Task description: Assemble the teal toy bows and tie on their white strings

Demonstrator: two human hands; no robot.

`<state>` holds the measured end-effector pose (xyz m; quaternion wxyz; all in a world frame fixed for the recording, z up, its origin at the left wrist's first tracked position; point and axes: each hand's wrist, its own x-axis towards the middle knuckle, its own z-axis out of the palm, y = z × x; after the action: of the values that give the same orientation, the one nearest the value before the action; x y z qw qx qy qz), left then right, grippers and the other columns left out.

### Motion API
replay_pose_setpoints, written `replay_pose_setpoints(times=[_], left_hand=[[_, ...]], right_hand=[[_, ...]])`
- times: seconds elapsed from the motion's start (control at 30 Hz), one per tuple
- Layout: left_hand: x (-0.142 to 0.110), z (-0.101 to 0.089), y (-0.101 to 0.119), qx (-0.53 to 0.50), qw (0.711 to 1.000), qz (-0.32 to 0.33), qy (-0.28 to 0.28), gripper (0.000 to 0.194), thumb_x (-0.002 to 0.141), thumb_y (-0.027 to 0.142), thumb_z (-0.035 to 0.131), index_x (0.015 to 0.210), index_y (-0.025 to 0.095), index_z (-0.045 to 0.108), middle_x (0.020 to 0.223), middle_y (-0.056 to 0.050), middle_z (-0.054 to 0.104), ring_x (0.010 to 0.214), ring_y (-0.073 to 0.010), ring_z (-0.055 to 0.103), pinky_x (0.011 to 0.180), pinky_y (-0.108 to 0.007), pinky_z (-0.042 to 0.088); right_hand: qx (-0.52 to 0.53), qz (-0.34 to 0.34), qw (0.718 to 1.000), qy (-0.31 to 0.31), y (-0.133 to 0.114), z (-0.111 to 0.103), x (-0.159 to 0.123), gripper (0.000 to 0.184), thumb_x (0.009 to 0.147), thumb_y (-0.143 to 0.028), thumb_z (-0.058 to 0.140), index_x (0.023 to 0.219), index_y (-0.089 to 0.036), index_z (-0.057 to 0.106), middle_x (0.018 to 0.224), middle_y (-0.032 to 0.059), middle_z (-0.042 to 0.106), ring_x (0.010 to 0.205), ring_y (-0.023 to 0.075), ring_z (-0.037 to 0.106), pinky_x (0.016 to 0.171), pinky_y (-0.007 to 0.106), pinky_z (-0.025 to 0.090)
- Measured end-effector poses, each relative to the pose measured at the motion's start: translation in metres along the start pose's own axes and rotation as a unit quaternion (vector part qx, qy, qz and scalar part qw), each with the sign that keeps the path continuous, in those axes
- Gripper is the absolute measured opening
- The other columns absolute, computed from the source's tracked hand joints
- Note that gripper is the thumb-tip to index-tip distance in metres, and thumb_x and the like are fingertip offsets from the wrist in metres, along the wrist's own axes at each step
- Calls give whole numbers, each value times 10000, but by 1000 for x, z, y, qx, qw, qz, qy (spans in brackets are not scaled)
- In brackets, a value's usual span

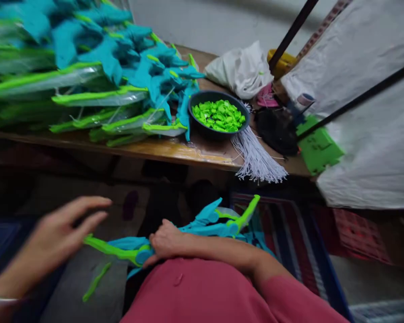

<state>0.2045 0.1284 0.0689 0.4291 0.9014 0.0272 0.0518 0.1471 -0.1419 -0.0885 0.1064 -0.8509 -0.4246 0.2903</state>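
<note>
Across my lap lies a long jointed plastic piece (pixel 208 229), blue in the middle with lime-green arms, somewhat like a toy bow. My right hand (pixel 166 242) is closed around its blue middle part, close to a round blue joint. My left hand (pixel 65 229) is slightly blurred at the left, its fingers stretched out and apart. It holds nothing, and its fingertips are near the tip of the left green arm (pixel 111 247). Under that arm a separate-looking green strip (pixel 96 282) shows. My right forearm crosses in front of the piece and hides part of it.
On the wooden bench (pixel 188 152) lies a large pile of similar blue-and-green pieces (pixel 121 67). Beside it stand a dark bowl (pixel 218 133) of small green parts, a bundle of white strings (pixel 261 159), a white bag (pixel 239 72) and a green box (pixel 319 146). Dark poles slant at the right.
</note>
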Motion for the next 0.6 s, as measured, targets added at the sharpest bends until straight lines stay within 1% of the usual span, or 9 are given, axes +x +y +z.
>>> replay_pose_setpoints(times=[0.07,0.1,0.17,0.23,0.27,0.37,0.43,0.5,0.6], left_hand=[[-46,66,-9,-47,991,-21,-126,433,580,660,753,822,307,815,908,-21,790,905,-320,700,833,-371,578],[-65,97,-12,-84,980,-44,-173,395,588,611,780,817,290,816,914,-57,794,896,-321,707,831,-357,576],[-89,147,-15,-119,971,-47,-200,293,702,511,754,856,267,802,932,-91,790,910,-317,711,869,-363,561],[-101,176,-20,-102,976,-31,-191,274,811,446,682,967,241,774,1021,-115,777,990,-326,702,935,-399,532],[-104,183,-23,-90,977,-28,-191,279,847,428,653,1014,231,759,1060,-122,768,1024,-329,696,953,-415,520],[-112,189,-30,-74,973,-44,-216,282,887,391,622,1078,217,735,1112,-124,754,1065,-328,686,953,-425,508],[-114,190,-32,-68,969,-48,-234,250,894,354,607,1059,217,736,1083,-115,754,1034,-314,689,934,-416,510],[-113,193,-32,-62,966,-48,-245,220,896,314,587,1022,219,740,1048,-104,753,991,-296,690,924,-407,510],[-108,196,-32,-58,965,-43,-251,217,910,280,555,1017,228,736,1053,-88,751,991,-273,686,935,-391,505]], right_hand=[[-1,-22,1000,17,4,2,5,669,858,-740,639,970,-82,693,894,139,741,871,262,684,956,461,452],[-7,-35,999,32,7,0,5,655,880,-731,616,975,-87,692,937,150,739,923,267,673,943,440,453],[-17,-58,996,68,15,-6,-7,605,905,-702,606,974,-107,691,1017,150,727,1020,266,636,940,400,454],[-17,-66,992,110,29,-11,-35,521,938,-647,604,1000,-136,687,1061,123,712,1078,247,601,981,377,442],[-13,-58,989,133,39,-13,-53,474,968,-605,586,1049,-147,679,1093,112,699,1095,236,590,999,370,437],[-5,22,978,208,72,-11,-116,379,1059,-442,474,1214,-125,613,1224,166,629,1201,278,538,1034,435,425],[-6,53,973,225,90,-4,-151,377,1033,-447,526,1215,-126,603,1173,168,631,1097,295,577,953,448,477],[-16,54,973,225,100,10,-175,391,985,-434,612,1223,-124,599,1151,169,634,1040,315,592,891,460,507],[-40,50,970,233,101,32,-187,376,956,-285,608,1280,-97,580,1159,200,629,1032,345,596,853,487,519]])
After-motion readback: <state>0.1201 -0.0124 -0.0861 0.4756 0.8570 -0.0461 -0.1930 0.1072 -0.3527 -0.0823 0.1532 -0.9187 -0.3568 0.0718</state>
